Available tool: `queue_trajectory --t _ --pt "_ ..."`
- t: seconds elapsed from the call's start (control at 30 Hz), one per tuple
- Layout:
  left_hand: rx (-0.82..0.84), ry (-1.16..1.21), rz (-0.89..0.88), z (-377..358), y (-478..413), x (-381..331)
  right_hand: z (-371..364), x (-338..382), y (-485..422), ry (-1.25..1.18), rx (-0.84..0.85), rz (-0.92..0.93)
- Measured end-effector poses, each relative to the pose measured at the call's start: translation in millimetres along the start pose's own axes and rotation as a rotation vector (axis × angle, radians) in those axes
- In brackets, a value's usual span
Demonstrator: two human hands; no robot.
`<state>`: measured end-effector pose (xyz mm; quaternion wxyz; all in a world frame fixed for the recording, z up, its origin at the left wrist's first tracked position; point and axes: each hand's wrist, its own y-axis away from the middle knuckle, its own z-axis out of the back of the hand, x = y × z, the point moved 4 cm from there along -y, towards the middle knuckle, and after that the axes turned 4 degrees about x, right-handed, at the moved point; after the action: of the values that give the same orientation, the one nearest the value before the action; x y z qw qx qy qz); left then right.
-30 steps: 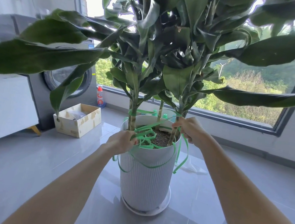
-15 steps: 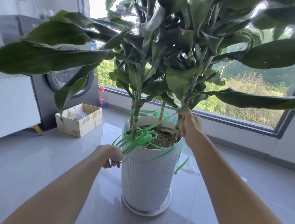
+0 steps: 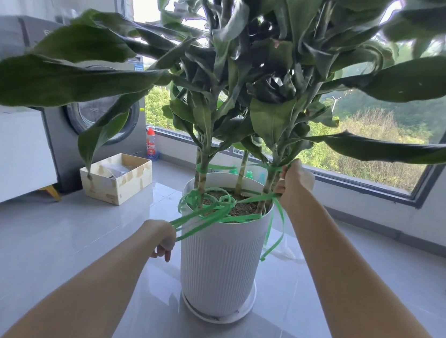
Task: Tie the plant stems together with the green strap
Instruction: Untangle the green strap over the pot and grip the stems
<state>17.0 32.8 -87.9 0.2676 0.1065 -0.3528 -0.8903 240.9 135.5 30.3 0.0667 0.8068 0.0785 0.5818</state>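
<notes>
The green strap [image 3: 204, 218] lies in loose coils on the soil of the white pot [image 3: 221, 267], which stands on the floor [image 3: 38, 244] before the window [image 3: 359, 146]. One band goes around the left stem [image 3: 201, 179] and across to the right stem [image 3: 268, 185] (whether the middle stem [image 3: 242, 171] is inside it, I cannot tell). The left hand [image 3: 161, 235], fingers curled, pulls several strands over the near-left rim. The right hand [image 3: 291, 183] grips the strap at the right stem. I see no knot, so I judge the wrapping begun, with tightening and tying left to do. Slack hangs down the pot's right side. Wide leaves [image 3: 58, 81] spread above the hands. A cardboard box [image 3: 119, 184] stands far left, well apart. Bare tiles show near and right, which gives the arms room.
</notes>
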Motion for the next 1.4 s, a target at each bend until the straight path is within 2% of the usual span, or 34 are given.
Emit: queue_trajectory --t 0.17,0.3,0.43,0.53,0.6,0.67,0.8,0.9,1.03,1.17,1.3,1.4 --pt "-0.038 -0.057 -0.013 5 8 -1 -2 4 -5 0.485 0.084 0.110" --pt "-0.004 -0.033 -0.200 9 24 -25 -9 -3 -5 0.632 0.190 0.097" --pt "-0.147 0.002 -0.397 28 33 -50 -14 -12 -10 0.744 0.204 0.105" --pt "0.013 -0.061 -0.383 25 48 -67 -14 -19 -16 0.850 0.286 0.130" --pt "0.078 -0.116 -0.342 22 53 -74 -11 -24 -16 1.041 0.339 0.143" --pt "0.055 -0.089 -0.359 21 52 -73 -7 -30 -19 1.220 0.329 0.149" --pt "-0.058 -0.040 -0.436 23 47 -64 -1 -43 -21 1.388 0.299 0.103" --pt "-0.027 -0.038 -0.399 22 46 -59 -1 -51 -24 1.390 0.274 0.140" --pt "0.004 -0.050 -0.301 23 44 -55 -3 -50 -26 1.261 0.277 0.161" --pt "0.128 0.137 -0.364 28 56 -65 -1 -42 -21 1.187 0.322 0.122" --pt "0.079 0.233 -0.541 39 72 -71 0 -43 -16 1.175 0.358 0.098" --pt "-0.074 0.288 -0.572 49 70 -67 0 -44 -15 1.149 0.358 0.091"
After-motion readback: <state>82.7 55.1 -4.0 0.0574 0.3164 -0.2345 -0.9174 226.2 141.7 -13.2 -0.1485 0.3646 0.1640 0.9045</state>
